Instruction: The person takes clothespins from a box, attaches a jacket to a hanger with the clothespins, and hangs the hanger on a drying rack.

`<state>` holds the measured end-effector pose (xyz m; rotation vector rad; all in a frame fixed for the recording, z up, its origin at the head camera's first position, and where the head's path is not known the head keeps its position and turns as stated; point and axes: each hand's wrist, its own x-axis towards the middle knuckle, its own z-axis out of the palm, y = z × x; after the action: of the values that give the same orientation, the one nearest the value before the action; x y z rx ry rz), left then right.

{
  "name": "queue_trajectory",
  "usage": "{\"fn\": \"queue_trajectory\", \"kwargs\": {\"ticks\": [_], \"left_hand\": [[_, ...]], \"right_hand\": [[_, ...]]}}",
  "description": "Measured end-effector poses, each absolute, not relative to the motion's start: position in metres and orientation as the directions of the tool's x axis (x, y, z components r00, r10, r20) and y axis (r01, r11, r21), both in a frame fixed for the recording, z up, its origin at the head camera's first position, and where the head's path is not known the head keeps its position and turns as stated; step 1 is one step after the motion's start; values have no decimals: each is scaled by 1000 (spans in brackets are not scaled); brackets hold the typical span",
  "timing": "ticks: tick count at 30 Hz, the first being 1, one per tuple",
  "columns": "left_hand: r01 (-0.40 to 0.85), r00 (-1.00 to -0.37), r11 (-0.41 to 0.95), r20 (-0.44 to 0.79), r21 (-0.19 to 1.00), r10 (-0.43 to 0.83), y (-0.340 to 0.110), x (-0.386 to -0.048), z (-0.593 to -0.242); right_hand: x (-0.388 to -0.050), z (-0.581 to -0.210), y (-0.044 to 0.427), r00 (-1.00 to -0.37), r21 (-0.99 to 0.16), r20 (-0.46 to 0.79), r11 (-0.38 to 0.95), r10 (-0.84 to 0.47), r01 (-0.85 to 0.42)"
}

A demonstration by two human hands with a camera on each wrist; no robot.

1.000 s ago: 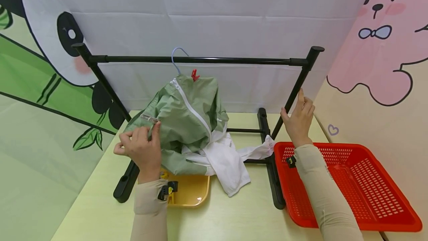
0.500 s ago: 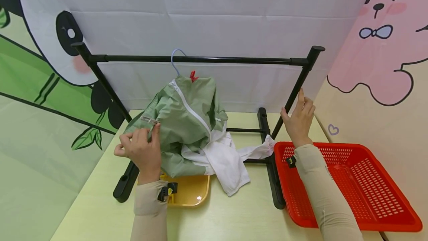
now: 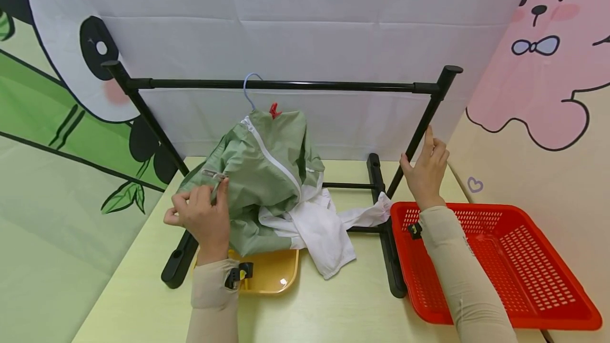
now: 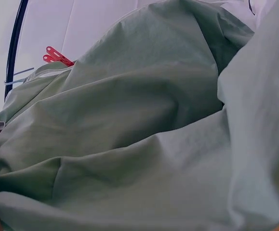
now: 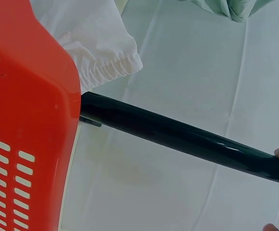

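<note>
A light green jacket with a white zip hangs on a hanger, whose blue hook is at the bar of a black clothes rack. My left hand pinches the jacket's left part. A small clear clip-like piece shows at its thumb tip; the fingertips are partly hidden. A red clip sits at the jacket's top. My right hand holds the rack's right upright between thumb and fingers. White cloth with a gathered cuff hangs below the jacket.
A red perforated basket stands at the right, under my right forearm. A yellow tray sits beneath the jacket. The rack's feet rest on the pale table. A white cloth backdrop is behind.
The hanger hook and the red clip have sunk slightly and shifted a little left, with the jacket. My left hand has lowered very slightly. The right hand stays on the upright.
</note>
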<state>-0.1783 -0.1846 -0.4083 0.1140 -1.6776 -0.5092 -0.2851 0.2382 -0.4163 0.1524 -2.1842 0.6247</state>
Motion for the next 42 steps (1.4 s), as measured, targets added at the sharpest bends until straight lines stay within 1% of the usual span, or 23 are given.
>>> {"fn": "queue_trajectory", "kwargs": {"ticks": [12,18,22,29,35,42], "left_hand": [[209,-212,893,910,398,-356,-185,-174,-413],[203,-216,894,909,398,-356,-186,-174,-416],[204,-218,894,909,399,-357,-187,-174,-417],[207,-239,891,904,404,-354,-187,-172,-420],[200,-235,896,907,396,-348,-187,-170,-422],[199,-227,900,911,389,-343,-188,-168,-423]], "right_hand": [[-285,-417,238,-631,-384,768,867,109,-317],[-286,-417,238,-637,-398,763,859,114,-323],[-286,-417,237,-627,-397,769,861,122,-319],[-284,-418,237,-628,-391,769,863,115,-321],[-282,-418,238,-637,-388,764,864,106,-321],[-282,-418,237,-630,-384,770,862,102,-330]]}}
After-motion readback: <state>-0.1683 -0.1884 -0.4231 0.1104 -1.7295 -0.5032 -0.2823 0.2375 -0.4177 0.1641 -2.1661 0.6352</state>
